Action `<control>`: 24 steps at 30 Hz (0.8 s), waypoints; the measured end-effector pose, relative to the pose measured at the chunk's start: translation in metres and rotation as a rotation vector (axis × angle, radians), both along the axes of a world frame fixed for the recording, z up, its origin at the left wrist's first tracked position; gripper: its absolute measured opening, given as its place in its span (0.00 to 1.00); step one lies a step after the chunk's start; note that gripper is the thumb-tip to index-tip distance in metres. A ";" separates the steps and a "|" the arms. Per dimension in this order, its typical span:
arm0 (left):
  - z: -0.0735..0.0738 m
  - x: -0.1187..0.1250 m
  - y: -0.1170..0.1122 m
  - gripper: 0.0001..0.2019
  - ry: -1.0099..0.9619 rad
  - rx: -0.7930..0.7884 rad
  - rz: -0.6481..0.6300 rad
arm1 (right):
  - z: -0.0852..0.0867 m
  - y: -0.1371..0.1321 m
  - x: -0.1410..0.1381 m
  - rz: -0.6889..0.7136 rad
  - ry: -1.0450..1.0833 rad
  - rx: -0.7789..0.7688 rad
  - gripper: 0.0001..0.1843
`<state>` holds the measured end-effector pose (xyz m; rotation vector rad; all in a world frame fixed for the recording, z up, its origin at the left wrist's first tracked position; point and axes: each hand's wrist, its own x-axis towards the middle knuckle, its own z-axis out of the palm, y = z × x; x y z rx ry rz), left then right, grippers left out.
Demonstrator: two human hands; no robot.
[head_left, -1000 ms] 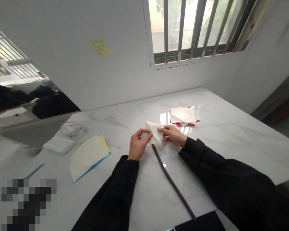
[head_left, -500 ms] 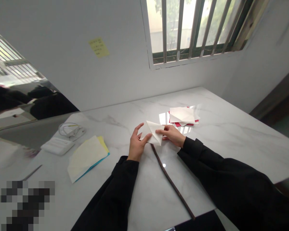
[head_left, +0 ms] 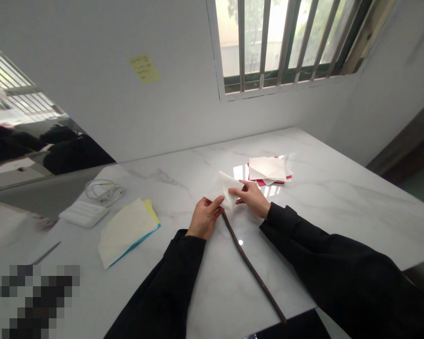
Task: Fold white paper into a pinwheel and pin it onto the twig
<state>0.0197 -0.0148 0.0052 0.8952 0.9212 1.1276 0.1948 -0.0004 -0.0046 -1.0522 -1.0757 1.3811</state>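
Our left hand [head_left: 207, 218] and right hand [head_left: 252, 199] pinch one folded white paper [head_left: 226, 190] between narrow fingers, just above the marble table [head_left: 339, 202], beside one brown stick [head_left: 249, 268], between two paper piles [head_left: 267, 168] [head_left: 127, 233].

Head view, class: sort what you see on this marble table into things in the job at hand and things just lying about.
In the job: folded white paper; left hand; right hand; probably the stack of white and red paper and the pile of yellow and blue paper.

Lying about: dark stick; white cable; white box.
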 end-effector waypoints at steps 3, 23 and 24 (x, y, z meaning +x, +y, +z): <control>0.002 -0.001 -0.002 0.24 0.007 -0.001 -0.031 | 0.001 -0.001 -0.001 -0.004 0.046 -0.026 0.18; 0.006 0.002 -0.005 0.31 0.033 0.017 -0.083 | -0.001 0.001 0.003 0.022 0.207 -0.156 0.21; 0.008 0.002 -0.006 0.30 0.023 -0.002 -0.098 | 0.000 0.002 0.003 0.019 0.219 -0.161 0.21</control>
